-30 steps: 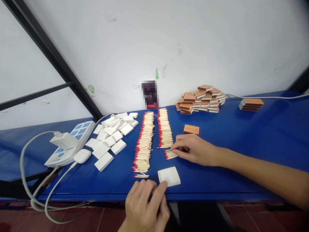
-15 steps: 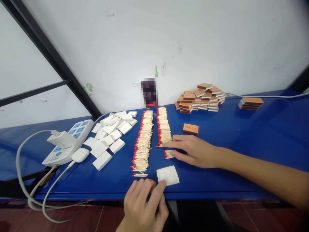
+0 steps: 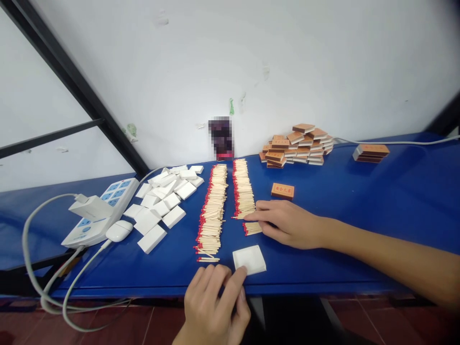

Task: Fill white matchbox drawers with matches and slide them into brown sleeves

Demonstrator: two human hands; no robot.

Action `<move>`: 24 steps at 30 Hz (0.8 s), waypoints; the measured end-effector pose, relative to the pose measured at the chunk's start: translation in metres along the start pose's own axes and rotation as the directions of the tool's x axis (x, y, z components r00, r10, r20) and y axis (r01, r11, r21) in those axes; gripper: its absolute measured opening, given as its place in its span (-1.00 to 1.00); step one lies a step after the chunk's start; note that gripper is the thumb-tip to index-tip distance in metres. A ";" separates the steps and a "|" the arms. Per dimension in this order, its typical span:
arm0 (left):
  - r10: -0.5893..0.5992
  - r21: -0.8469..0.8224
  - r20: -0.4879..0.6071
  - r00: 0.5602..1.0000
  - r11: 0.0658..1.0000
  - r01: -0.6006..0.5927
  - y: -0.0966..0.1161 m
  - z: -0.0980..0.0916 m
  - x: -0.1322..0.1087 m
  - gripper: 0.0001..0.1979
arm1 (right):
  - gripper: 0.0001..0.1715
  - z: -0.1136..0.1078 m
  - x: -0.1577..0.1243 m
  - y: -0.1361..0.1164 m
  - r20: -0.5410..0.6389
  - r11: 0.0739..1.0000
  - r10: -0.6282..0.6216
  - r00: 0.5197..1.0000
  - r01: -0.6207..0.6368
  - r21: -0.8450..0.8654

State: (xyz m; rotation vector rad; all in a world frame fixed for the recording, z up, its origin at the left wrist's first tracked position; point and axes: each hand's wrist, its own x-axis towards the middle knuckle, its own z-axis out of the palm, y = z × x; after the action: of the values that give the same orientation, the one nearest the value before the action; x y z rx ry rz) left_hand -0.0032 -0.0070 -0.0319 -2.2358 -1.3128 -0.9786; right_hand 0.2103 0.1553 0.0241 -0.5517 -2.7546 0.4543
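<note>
My left hand point(image 3: 215, 304) rests at the blue table's front edge, its index finger stretched out and touching the near edge of a white matchbox tray point(image 3: 253, 258). Its thumb is apart from that finger and nothing is gripped. With its index fingertip, my right hand point(image 3: 289, 224) touches the near end of the right row of red-tipped matches point(image 3: 244, 189). Beside its thumb lies a small separate group of matches point(image 3: 251, 228), partly hidden by the hand. A longer row of matches point(image 3: 213, 211) runs to the left. Just beyond my right hand lies an orange matchbox cover point(image 3: 282, 190).
White trays point(image 3: 167, 182) lie heaped on the left, near a power strip point(image 3: 118, 191) with a white charger and cables. Orange matchboxes point(image 3: 296, 148) are piled at the back right. A small stack of matchboxes point(image 3: 371, 153) stands farther right. A blurred dark object point(image 3: 221, 136) leans on the wall.
My right thumb has shifted slightly right, showing more of the small match group. The left hand keeps its finger on the tray. The whole view has moved very slightly.
</note>
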 end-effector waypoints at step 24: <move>0.006 0.004 -0.004 1.000 1.000 -0.006 0.001 0.000 0.003 -0.71 | -0.59 -0.001 -0.002 0.003 -0.040 0.999 0.003 0.999 -0.001 0.053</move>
State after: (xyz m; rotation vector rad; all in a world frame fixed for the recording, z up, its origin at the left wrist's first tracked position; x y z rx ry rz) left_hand -0.0011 -0.0054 -0.0299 -2.2321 -1.3052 -0.9770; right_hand 0.2130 0.1577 0.0233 -0.5443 -2.6955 0.5098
